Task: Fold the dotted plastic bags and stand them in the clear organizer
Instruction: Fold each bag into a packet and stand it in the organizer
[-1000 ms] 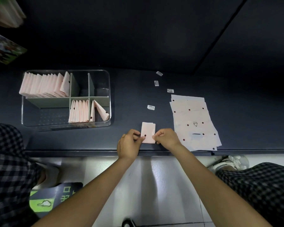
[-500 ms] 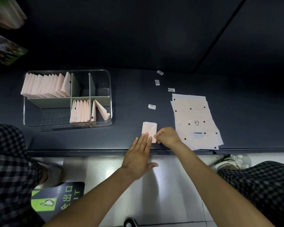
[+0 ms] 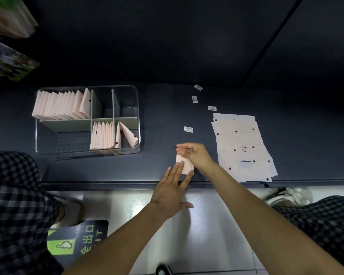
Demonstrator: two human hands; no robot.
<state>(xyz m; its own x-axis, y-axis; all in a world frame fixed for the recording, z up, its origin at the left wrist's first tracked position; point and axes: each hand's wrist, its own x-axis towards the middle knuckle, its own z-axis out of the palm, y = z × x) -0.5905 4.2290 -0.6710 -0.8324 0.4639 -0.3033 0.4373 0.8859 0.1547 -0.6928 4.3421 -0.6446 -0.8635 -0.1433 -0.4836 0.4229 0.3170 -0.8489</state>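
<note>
A small folded pink bag (image 3: 186, 165) lies on the dark counter near its front edge. My left hand (image 3: 172, 190) rests flat, fingers spread, with its fingertips on the bag's lower left part. My right hand (image 3: 195, 154) pinches the bag's upper end between thumb and fingers. A stack of flat dotted bags (image 3: 243, 147) lies to the right. The clear organizer (image 3: 136, 92) stands at the left, with rows of folded bags (image 3: 60, 105) standing in its back left and front middle compartments.
Several small barcode stickers (image 3: 188, 129) lie on the counter behind the hands. The counter's front edge (image 3: 115, 184) runs just below the folded bag. My checkered trouser legs frame the view, and a green exit sign (image 3: 77, 238) is on the floor.
My left hand let go of the bag's left edge and flattened onto its lower part. My right hand shifted from the bag's right edge up to its top end.
</note>
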